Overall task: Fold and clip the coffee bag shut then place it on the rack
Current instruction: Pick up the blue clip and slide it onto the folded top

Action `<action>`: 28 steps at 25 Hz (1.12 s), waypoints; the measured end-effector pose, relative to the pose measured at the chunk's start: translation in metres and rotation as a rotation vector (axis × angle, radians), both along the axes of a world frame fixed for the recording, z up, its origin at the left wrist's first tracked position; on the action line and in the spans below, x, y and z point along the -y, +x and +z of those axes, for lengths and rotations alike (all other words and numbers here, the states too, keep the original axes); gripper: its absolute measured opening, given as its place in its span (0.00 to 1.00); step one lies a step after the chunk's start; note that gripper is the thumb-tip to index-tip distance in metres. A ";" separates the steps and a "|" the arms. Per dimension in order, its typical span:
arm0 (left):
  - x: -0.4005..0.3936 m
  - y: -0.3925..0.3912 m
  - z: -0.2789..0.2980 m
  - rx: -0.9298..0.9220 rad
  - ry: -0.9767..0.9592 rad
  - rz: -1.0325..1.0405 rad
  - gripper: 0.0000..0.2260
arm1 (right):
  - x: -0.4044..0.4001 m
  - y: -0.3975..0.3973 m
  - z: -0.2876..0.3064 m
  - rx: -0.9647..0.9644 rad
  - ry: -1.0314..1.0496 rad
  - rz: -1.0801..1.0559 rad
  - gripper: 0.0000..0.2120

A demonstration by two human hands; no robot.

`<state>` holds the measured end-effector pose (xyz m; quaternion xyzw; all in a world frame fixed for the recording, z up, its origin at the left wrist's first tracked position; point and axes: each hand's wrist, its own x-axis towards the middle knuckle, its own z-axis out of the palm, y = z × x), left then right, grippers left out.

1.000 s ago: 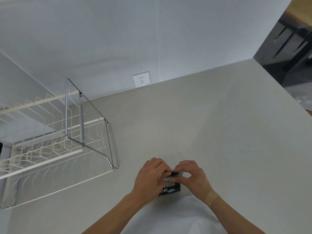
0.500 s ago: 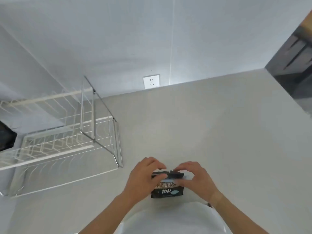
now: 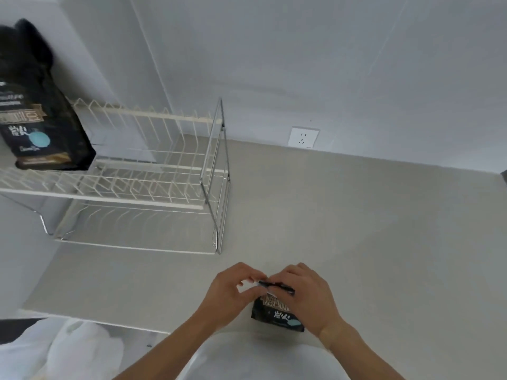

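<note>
Both my left hand (image 3: 230, 290) and right hand (image 3: 303, 294) pinch the folded top of the black coffee bag (image 3: 277, 314) on the counter (image 3: 356, 229), its pale label lettering too blurred to read.

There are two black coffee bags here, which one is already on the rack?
The bigger coffee bag at far left, standing upright on the rack's upper shelf. The smaller coffee bag sits on the counter, held by the left hand and right hand.
</note>
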<state>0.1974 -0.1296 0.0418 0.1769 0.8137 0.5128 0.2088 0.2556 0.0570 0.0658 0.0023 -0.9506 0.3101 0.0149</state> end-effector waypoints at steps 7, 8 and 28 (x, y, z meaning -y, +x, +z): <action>-0.008 -0.004 -0.005 0.081 0.007 0.047 0.05 | 0.004 0.000 -0.004 0.029 -0.050 -0.080 0.00; -0.007 -0.004 -0.006 0.078 0.000 0.048 0.06 | 0.005 0.000 -0.004 0.035 -0.057 -0.085 0.01; 0.010 -0.006 -0.020 0.090 -0.118 0.033 0.09 | -0.001 0.005 -0.005 0.103 0.072 -0.021 0.06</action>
